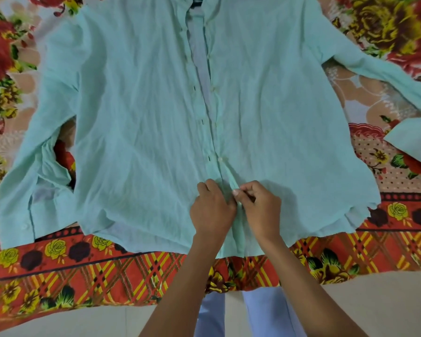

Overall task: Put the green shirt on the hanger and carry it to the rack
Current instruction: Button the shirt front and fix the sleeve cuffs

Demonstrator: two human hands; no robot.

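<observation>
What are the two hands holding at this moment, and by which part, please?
Both the left hand and right hand pinch the green shirt at its front button placket, near the hem.

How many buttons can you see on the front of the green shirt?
3 clearly: one button just above the hands, one mid-placket, one higher. More may be hidden under the fingers or in folds near the collar.

A bed [83, 271] is covered by a red, yellow and peach flowered sheet [387, 242]; pale floor [374, 300] is seen along the lower frame.
</observation>
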